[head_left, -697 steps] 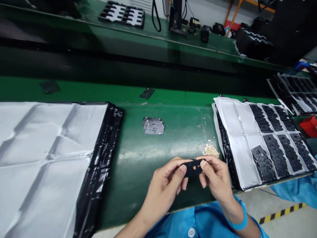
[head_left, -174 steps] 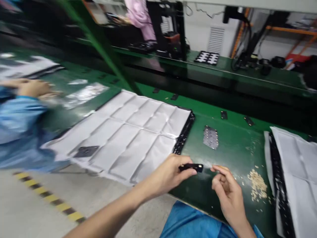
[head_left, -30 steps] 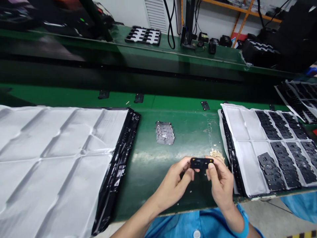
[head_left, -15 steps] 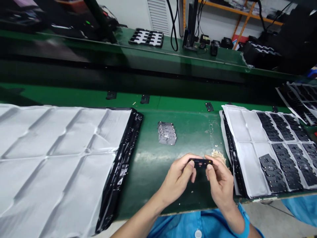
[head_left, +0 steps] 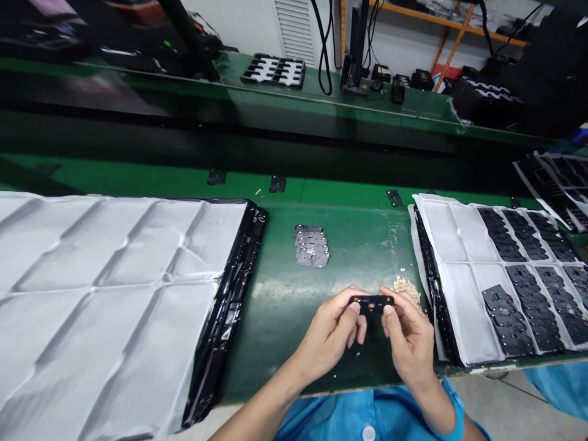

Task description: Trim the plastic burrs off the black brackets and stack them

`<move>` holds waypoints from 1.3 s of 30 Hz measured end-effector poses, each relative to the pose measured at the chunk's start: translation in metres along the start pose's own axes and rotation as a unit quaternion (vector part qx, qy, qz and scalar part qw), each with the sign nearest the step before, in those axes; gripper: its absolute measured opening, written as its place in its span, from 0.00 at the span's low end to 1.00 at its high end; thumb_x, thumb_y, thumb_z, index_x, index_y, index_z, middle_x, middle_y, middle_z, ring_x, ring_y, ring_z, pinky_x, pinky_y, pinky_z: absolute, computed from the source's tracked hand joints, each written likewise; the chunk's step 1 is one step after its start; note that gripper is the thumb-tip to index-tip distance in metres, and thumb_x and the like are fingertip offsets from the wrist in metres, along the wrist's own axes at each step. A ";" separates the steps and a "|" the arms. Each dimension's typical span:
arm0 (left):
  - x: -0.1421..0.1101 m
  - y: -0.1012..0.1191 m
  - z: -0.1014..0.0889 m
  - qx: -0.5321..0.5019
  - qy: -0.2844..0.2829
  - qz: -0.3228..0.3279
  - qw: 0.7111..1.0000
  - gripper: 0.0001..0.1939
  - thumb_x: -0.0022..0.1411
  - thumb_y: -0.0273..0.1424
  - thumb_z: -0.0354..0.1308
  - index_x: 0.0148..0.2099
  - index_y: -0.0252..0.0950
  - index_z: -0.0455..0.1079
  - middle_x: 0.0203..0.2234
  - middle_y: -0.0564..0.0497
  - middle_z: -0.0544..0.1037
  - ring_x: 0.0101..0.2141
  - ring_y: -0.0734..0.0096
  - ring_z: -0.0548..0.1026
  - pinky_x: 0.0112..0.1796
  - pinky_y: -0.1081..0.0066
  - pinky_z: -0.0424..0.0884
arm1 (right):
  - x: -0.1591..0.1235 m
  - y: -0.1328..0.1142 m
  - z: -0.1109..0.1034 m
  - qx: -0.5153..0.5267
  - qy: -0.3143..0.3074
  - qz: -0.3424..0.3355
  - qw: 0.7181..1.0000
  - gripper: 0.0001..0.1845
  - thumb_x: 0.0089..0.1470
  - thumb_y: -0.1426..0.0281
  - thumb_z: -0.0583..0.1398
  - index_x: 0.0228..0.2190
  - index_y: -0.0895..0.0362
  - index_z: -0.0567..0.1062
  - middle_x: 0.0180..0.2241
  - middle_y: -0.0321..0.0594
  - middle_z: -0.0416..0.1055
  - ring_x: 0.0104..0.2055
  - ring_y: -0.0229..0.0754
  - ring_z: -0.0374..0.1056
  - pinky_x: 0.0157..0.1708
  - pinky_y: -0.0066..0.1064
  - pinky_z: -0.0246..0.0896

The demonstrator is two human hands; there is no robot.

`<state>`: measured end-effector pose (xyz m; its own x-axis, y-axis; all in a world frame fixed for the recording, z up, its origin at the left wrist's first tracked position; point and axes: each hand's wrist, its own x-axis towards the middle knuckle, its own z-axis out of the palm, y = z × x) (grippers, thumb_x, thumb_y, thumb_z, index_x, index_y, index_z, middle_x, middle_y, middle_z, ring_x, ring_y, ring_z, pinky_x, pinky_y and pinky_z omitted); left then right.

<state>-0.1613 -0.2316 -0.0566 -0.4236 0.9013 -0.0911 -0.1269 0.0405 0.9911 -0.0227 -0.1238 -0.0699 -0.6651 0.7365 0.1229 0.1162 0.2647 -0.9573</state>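
Note:
Both of my hands hold one small flat black plastic part (head_left: 373,300) above the green worktop, with a cutout and small gold-coloured spots on it. My left hand (head_left: 328,327) pinches its left end between thumb and fingers. At the other end, my right hand (head_left: 410,334) grips it the same way. Just beyond the right fingers lies a heap of tiny pale bits (head_left: 407,288). Farther off, a short overlapping row of grey flat parts (head_left: 311,246) rests on the worktop.
On the left lies a stack of white-lined trays (head_left: 114,245). To the right, another white tray (head_left: 466,306) holds several rows of black parts (head_left: 508,318). Behind runs a green belt (head_left: 335,191) with a few black parts (head_left: 277,183). A raised shelf (head_left: 312,76) stands at the back.
The black parts on the belt have shifted a little to the right. The held part has tilted slightly, and both hands stay nearly in place.

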 end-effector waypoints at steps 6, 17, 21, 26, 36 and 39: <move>0.002 -0.004 0.002 -0.006 0.011 -0.022 1.000 0.23 0.77 0.48 0.48 0.48 0.33 0.70 0.18 0.57 0.72 0.17 0.77 0.64 0.22 0.76 0.62 | 0.000 -0.001 0.000 -0.003 -0.008 -0.004 1.000 0.17 0.72 0.66 0.57 0.54 0.54 0.81 0.37 0.43 0.74 0.31 0.40 0.71 0.28 0.31 0.68; 0.005 0.002 0.001 -0.015 -0.001 -0.014 1.000 0.07 0.67 0.28 0.55 0.47 0.36 0.71 0.26 0.56 0.73 0.25 0.75 0.69 0.29 0.75 0.66 | 0.003 -0.001 0.000 -0.032 0.019 -0.041 0.998 0.16 0.71 0.67 0.57 0.52 0.53 0.82 0.40 0.44 0.76 0.31 0.41 0.71 0.30 0.32 0.69; 0.005 0.000 -0.006 0.058 0.014 -0.017 0.998 0.12 0.69 0.28 0.55 0.52 0.36 0.72 0.29 0.53 0.78 0.31 0.69 0.75 0.36 0.71 0.71 | 0.003 0.003 -0.001 -0.018 0.049 -0.041 0.998 0.16 0.71 0.68 0.57 0.54 0.52 0.81 0.42 0.44 0.75 0.28 0.38 0.70 0.29 0.32 0.69; 0.009 0.006 -0.011 0.094 0.092 0.036 0.991 0.14 0.67 0.30 0.60 0.54 0.39 0.77 0.49 0.46 0.82 0.49 0.61 0.78 0.52 0.64 0.71 | 0.006 0.002 0.001 -0.025 0.047 -0.045 0.998 0.15 0.71 0.68 0.57 0.53 0.52 0.81 0.40 0.44 0.77 0.28 0.39 0.71 0.29 0.32 0.70; 0.012 0.008 -0.003 0.026 0.123 0.063 0.990 0.09 0.70 0.30 0.57 0.43 0.35 0.80 0.32 0.51 0.78 0.30 0.72 0.75 0.33 0.74 0.71 | 0.003 -0.002 0.004 -0.015 0.031 -0.056 0.998 0.15 0.71 0.68 0.58 0.52 0.52 0.81 0.38 0.42 0.77 0.28 0.39 0.72 0.28 0.31 0.69; 0.011 0.008 -0.003 0.028 0.109 0.068 0.991 0.11 0.73 0.33 0.56 0.43 0.35 0.79 0.30 0.53 0.75 0.25 0.76 0.70 0.29 0.75 0.68 | 0.004 -0.002 0.004 -0.010 0.028 -0.044 0.999 0.15 0.71 0.68 0.58 0.53 0.52 0.81 0.38 0.42 0.77 0.29 0.39 0.72 0.28 0.31 0.69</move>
<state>-0.1700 -0.2229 -0.0497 -0.6181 0.7855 0.0304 -0.0089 -0.0456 0.9989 -0.0283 -0.1240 -0.0685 -0.6313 0.7433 0.2215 0.0745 0.3423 -0.9366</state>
